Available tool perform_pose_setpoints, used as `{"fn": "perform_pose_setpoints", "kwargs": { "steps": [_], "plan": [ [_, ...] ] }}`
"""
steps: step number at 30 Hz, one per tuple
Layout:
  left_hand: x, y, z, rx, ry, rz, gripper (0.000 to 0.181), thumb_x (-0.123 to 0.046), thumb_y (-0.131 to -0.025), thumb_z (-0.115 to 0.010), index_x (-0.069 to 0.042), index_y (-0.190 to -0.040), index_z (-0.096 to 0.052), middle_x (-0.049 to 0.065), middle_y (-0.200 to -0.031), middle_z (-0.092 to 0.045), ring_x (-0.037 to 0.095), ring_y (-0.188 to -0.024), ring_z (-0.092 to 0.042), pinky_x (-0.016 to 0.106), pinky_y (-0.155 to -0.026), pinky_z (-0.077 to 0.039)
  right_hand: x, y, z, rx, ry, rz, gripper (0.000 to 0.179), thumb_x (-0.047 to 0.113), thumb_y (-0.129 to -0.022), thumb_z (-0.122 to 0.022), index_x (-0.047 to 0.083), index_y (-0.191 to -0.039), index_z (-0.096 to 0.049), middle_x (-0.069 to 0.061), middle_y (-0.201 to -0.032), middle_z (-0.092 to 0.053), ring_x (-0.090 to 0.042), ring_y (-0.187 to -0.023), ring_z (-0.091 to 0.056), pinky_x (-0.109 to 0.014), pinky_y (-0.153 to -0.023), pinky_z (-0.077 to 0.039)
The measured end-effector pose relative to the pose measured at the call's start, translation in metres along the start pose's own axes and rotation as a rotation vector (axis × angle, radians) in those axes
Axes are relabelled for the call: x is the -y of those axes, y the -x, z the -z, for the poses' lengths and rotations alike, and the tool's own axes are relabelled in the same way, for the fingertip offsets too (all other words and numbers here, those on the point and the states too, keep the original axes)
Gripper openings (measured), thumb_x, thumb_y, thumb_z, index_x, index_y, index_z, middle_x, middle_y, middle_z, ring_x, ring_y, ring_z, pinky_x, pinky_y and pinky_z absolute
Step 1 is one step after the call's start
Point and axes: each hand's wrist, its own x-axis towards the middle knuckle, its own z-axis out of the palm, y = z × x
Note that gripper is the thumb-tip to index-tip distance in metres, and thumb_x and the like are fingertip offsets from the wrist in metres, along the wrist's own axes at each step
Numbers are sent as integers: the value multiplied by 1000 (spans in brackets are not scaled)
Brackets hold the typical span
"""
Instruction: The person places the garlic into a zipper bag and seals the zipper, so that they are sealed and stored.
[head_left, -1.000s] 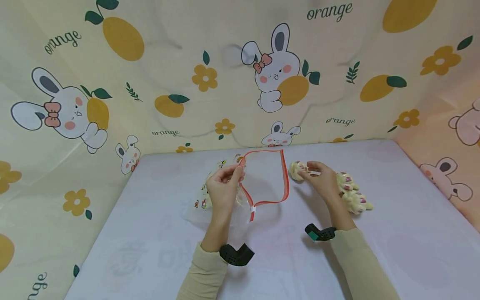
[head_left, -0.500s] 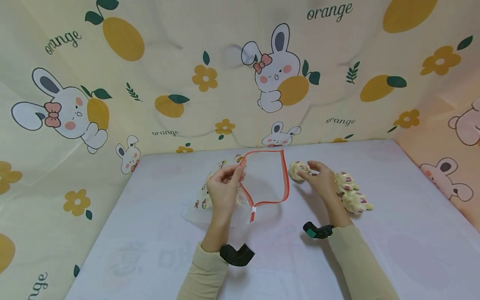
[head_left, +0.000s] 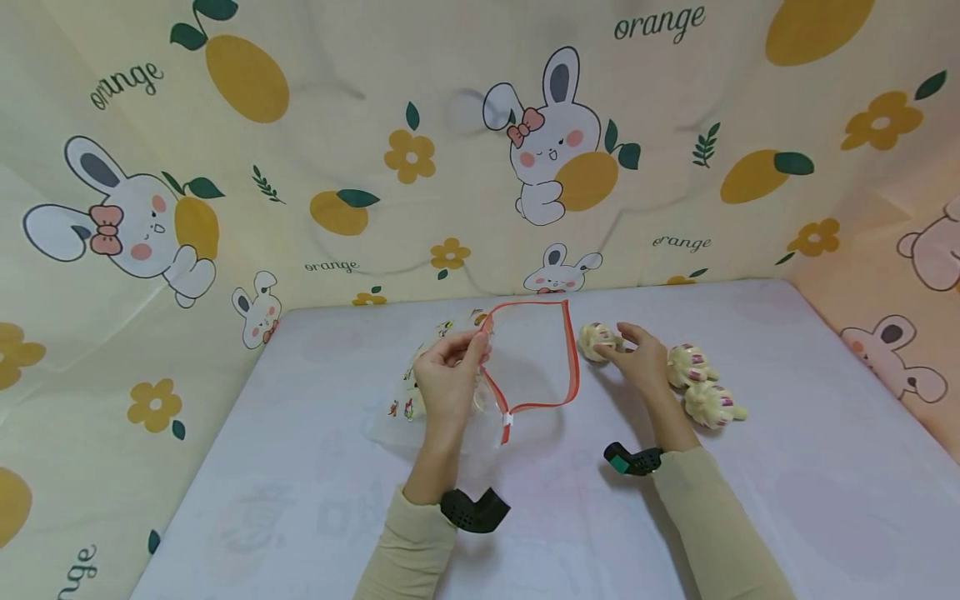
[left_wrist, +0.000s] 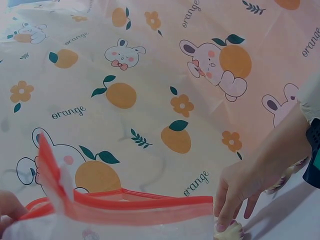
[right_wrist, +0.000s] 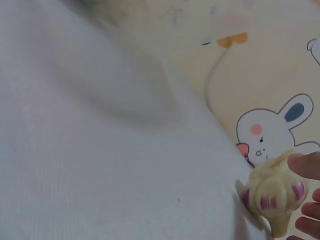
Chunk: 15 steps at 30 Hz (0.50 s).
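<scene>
My left hand (head_left: 447,372) pinches the red-edged rim of a clear zip bag (head_left: 573,367) between thumb and fingers. Small coloured figures are printed on the bag, and its mouth gapes in the left wrist view, where my left fingertips (left_wrist: 9,207) show at the lower left. To the right of the bag, a cream garlic bulb (head_left: 597,340) with purple streaks lies on the table. My right hand (head_left: 641,358) is right beside this bulb, fingers loosely spread. In the right wrist view the thumb (right_wrist: 305,164) overlaps the top of the garlic, and the other fingers stay beside its stem.
Two more garlic bulbs, one farther back (head_left: 688,365) and one nearer (head_left: 712,405), lie together right of my right wrist. A white cloth covers the table (head_left: 285,475). A printed curtain (head_left: 450,200) stands along the back and sides.
My right hand and forearm have shifted slightly left, and the fingers have spread a little, uncovering more of the garlic bulb. The left hand and the bag stay nearly still.
</scene>
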Motion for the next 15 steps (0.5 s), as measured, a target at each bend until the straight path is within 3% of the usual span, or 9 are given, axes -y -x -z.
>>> {"fn": "perform_pose_setpoints", "kwargs": {
  "steps": [11,15],
  "plan": [
    [0,0,0,3,-18,-5,16,-11,-84,-74,3,-92,-74,22,-85,-74,2,-61,-66,13,-60,-56,-4,-6,-6,12,63,-10,64,24,-89,-69,-1,-141,-43,-26,-147,-43,-43,-139,-38,-53,-116,-32],
    [0,0,0,5,-15,-2,16,-10,-83,-74,3,-92,-74,22,-84,-74,2,-61,-66,13,-60,-55,-5,-7,-8,6,59,-15,64,23,-89,-69,-1,-141,-43,-27,-148,-42,-43,-139,-37,-53,-116,-32]
  ]
}}
